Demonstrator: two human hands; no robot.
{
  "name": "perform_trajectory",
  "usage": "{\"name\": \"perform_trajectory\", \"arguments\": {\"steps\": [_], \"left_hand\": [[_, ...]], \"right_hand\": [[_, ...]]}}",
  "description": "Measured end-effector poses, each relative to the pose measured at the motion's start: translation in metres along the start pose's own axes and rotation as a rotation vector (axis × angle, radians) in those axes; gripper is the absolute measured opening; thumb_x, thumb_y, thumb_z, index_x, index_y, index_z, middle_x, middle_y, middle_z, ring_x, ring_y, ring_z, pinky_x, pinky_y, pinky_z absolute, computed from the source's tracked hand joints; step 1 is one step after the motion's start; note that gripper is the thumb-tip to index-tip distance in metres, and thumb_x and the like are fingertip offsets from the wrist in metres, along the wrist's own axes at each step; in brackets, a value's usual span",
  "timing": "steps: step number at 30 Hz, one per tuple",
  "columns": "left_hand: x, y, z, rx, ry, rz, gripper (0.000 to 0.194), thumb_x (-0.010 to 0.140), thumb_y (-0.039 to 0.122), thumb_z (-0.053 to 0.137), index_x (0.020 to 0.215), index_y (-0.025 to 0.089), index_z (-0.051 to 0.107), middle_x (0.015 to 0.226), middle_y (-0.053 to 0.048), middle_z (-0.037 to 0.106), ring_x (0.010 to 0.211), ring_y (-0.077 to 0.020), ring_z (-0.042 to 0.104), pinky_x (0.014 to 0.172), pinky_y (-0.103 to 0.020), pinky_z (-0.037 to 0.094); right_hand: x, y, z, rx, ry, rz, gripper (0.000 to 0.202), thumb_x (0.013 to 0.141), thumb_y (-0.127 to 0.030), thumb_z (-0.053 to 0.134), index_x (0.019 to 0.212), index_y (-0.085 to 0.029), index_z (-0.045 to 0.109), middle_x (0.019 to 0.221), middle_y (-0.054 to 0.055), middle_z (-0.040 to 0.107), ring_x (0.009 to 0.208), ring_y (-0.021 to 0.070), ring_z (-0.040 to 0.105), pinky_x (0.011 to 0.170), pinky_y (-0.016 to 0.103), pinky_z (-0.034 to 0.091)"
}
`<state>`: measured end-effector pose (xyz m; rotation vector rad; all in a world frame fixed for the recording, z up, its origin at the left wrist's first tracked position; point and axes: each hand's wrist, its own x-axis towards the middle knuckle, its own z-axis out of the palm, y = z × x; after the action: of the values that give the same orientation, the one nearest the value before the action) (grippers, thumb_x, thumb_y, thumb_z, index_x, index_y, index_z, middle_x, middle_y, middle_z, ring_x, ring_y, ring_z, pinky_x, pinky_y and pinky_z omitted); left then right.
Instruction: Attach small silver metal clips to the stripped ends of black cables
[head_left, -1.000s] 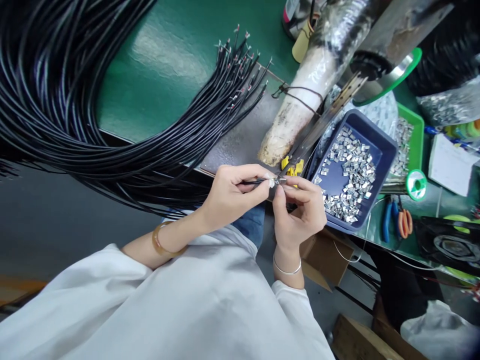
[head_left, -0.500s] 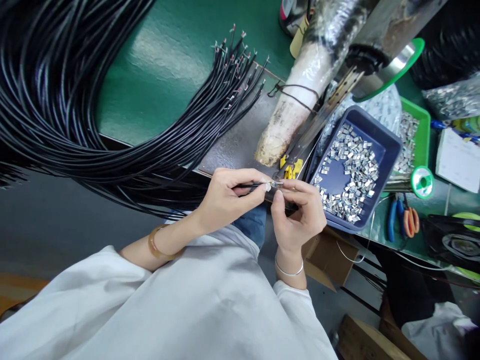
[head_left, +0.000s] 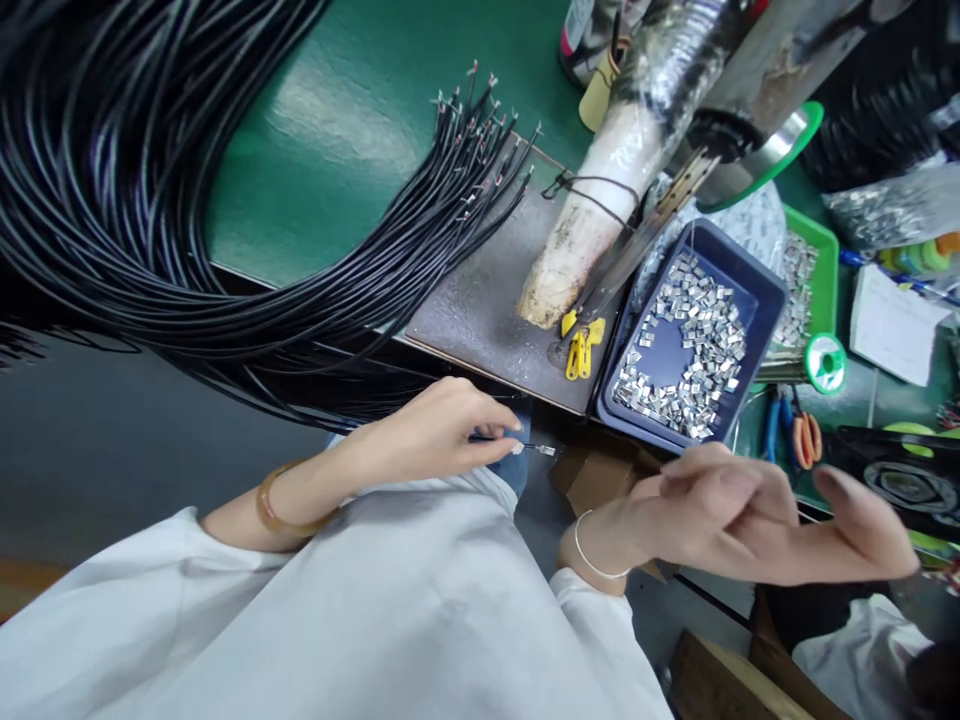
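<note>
My left hand (head_left: 450, 425) pinches a thin black cable between thumb and fingertips, in front of the bench edge. The cable tip sticks out to the right and carries a small silvery metal connector (head_left: 546, 450). Most of this cable is hidden behind the hand. My right hand (head_left: 757, 510), a little blurred, hangs out to the right, below the blue tray (head_left: 609, 395) of loose metal connectors. Some of its fingers are curled and others stretch out apart; I see nothing in it.
A thick bundle of black cables (head_left: 300, 310) with stripped ends lies across the green bench (head_left: 345, 120). Beyond the metal plate (head_left: 487, 320) are a wrapped tube (head_left: 574, 240) and yellow clips (head_left: 581, 355). Pliers (head_left: 804, 435), a solder spool (head_left: 825, 362) and a green tray (head_left: 825, 255) stand right.
My right hand has let go of the connector and swung right, its fingers spreading. My left hand has drawn the cable slightly down and left, with the connector at its tip.
</note>
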<state>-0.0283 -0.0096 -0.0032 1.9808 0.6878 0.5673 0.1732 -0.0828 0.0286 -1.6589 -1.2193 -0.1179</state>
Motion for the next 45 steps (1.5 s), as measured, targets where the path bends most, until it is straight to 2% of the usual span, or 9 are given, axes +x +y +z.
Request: {"name": "perform_trajectory", "arguments": {"steps": [2,6,13,25,28,33,35,42,45], "left_hand": [[-0.002,-0.004,-0.005,-0.009,0.160,0.000,0.010,0.087,0.022,0.070,0.089,0.016,0.077,0.081,-0.004,0.078,0.068,-0.0122,0.069,0.066,-0.022,0.052],[0.009,-0.017,-0.028,0.349,0.650,-0.055,0.013,0.091,0.027,0.064,0.096,0.019,0.073,0.101,-0.007,0.075,0.094,-0.0215,0.069,0.088,-0.037,0.055],[0.024,-0.041,-0.043,0.681,0.569,-0.240,0.024,0.093,0.018,0.053,0.109,0.013,0.070,0.105,-0.014,0.068,0.101,-0.0297,0.064,0.089,-0.043,0.049],[-0.001,-0.043,-0.038,-0.282,1.050,-0.118,0.015,0.084,0.026,0.071,0.094,0.017,0.078,0.082,-0.003,0.072,0.064,-0.0092,0.060,0.056,-0.020,0.047],[0.000,-0.025,-0.043,-0.445,0.881,-0.088,0.014,0.078,0.026,0.078,0.089,0.018,0.077,0.073,-0.001,0.071,0.054,-0.0064,0.053,0.049,-0.018,0.044],[-0.001,0.016,-0.038,-0.615,-0.137,0.035,0.014,0.079,0.018,0.075,0.091,0.014,0.081,0.056,0.002,0.062,0.048,-0.0067,0.050,0.045,-0.018,0.039],[0.005,0.024,-0.025,-0.675,-0.357,0.034,0.014,0.080,0.013,0.070,0.090,0.012,0.079,0.054,0.002,0.061,0.047,-0.0066,0.050,0.044,-0.017,0.038],[0.021,0.006,0.017,-0.873,0.171,-0.266,0.004,0.080,0.012,0.065,0.083,0.012,0.068,0.058,0.001,0.067,0.043,-0.0046,0.048,0.043,-0.017,0.035],[0.020,0.000,0.019,-0.896,0.256,-0.242,0.015,0.083,0.017,0.067,0.096,0.011,0.071,0.052,0.003,0.064,0.042,-0.0056,0.048,0.043,-0.018,0.035]], "right_hand": [[0.008,-0.002,0.000,0.047,0.164,0.008,0.011,0.092,-0.032,0.063,0.098,-0.028,0.056,0.072,-0.006,0.055,0.048,0.0120,0.061,0.043,0.029,0.045],[0.028,0.026,0.009,-0.159,-0.126,0.066,0.013,0.085,-0.028,0.070,0.080,-0.021,0.060,0.069,-0.003,0.065,0.063,0.0147,0.068,0.062,0.030,0.054],[0.066,0.065,0.026,-0.330,-0.384,-0.026,0.009,0.081,-0.027,0.064,0.075,-0.021,0.061,0.085,0.001,0.067,0.073,0.0141,0.061,0.066,0.029,0.048],[0.075,0.076,0.009,-0.469,-0.353,-0.017,0.020,0.082,-0.040,0.061,0.074,-0.022,0.058,0.072,0.002,0.065,0.064,0.0159,0.056,0.069,0.034,0.046],[0.070,0.077,0.004,-0.430,-0.317,0.007,0.017,0.082,-0.036,0.062,0.075,-0.021,0.060,0.074,0.001,0.064,0.066,0.0147,0.057,0.067,0.031,0.047],[0.065,0.070,0.004,-0.368,-0.316,-0.017,0.013,0.081,-0.031,0.064,0.075,-0.020,0.061,0.073,-0.001,0.063,0.068,0.0129,0.058,0.064,0.027,0.047],[0.066,0.067,0.007,-0.378,-0.333,-0.042,0.012,0.081,-0.029,0.064,0.074,-0.020,0.061,0.073,-0.001,0.062,0.068,0.0127,0.057,0.065,0.027,0.046],[0.072,0.068,0.015,-0.395,-0.473,-0.007,0.011,0.078,-0.023,0.066,0.070,-0.020,0.059,0.070,-0.004,0.061,0.059,0.0099,0.053,0.067,0.029,0.045],[0.066,0.064,0.016,-0.273,-0.313,-0.007,0.010,0.079,-0.023,0.065,0.073,-0.021,0.057,0.073,-0.003,0.060,0.066,0.0120,0.058,0.061,0.027,0.046]]}}
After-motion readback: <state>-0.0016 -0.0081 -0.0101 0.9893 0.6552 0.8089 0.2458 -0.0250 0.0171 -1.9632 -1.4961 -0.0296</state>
